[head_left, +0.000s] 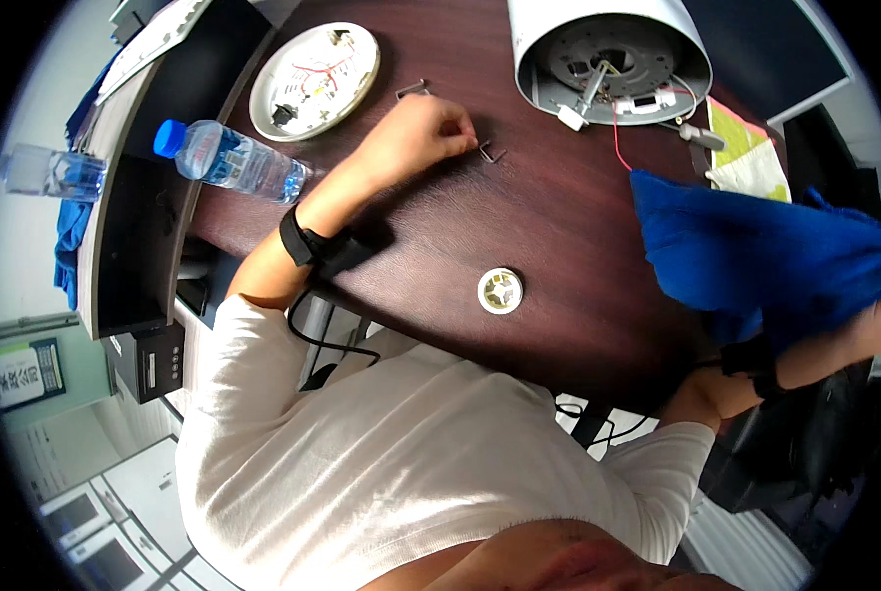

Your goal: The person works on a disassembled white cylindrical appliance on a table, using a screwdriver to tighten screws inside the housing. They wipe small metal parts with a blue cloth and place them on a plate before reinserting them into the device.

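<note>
My left hand (416, 138) rests on the dark wooden table with its fingers curled closed. Just off its fingertips is a small bent metal piece (489, 154); whether the fingers hold anything is hidden. A second bent metal piece (413, 90) lies behind the knuckles. At the far right, my right hand (862, 340) grips a blue cloth (755, 251), which hangs over the table's right side and hides most of the fingers. Nearer to me on the table sits a small round white part (500, 292) with a cut-out metal centre.
A round white disc with wires (315, 81) lies back left, beside a capped water bottle (238, 163) on its side. At the back right stands a white cylindrical housing (613, 59) with exposed inner parts and a red wire. A yellow-green packet (746, 148) lies by it.
</note>
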A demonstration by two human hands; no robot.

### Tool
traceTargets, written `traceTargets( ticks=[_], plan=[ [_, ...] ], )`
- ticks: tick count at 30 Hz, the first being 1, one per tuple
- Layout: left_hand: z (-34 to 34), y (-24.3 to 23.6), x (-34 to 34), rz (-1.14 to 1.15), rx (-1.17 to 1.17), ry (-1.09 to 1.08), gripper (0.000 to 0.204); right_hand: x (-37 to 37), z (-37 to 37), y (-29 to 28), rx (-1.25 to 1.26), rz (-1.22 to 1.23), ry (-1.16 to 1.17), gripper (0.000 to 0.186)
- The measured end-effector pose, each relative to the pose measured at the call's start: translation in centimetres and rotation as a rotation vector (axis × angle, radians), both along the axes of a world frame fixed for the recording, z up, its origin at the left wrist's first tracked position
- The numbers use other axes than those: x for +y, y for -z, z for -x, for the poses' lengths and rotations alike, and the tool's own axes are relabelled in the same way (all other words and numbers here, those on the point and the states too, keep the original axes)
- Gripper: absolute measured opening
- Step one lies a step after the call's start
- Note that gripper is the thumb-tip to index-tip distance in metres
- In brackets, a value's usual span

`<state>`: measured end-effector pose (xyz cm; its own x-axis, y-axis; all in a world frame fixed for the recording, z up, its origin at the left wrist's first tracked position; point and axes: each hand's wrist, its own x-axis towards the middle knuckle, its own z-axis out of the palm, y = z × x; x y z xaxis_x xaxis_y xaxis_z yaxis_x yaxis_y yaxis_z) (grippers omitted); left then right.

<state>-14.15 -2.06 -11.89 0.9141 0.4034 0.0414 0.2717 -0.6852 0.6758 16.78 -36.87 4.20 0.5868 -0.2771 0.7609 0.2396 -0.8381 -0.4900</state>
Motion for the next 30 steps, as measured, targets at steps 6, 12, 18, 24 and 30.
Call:
traceTargets(
  ticks=[6, 12, 18, 24, 30],
  plan=[
    [-0.1, 0.7, 1.8, -0.091, -0.098, -0.041, 0.016, -2.5, -2.8, 2.8, 0.051, 0.089, -0.683, 0.024],
    [1.4, 1.7, 2.6, -0.168, -0.039, -0.072, 0.019, -0.9, -2.1, 9.8, 0.674, 0.076, -1.295, 0.016],
    [1.5, 2.2, 2.8, -0.219, -0.020, -0.079, 0.019, 2.3, 2.2, 13.2, 0.763, 0.144, -1.331, 0.015],
    [4.1, 0.9, 4.6, -0.110, -0.277, -0.248, 0.016, 4.4, 3.3, 13.8, 0.897, 0.178, -1.440, 0.016],
    [8.5, 0.7, 7.1, -0.256, -0.285, -0.551, 0.015, 4.6, 5.1, 15.4, 0.955, 0.122, -1.366, 0.024]
  ],
)
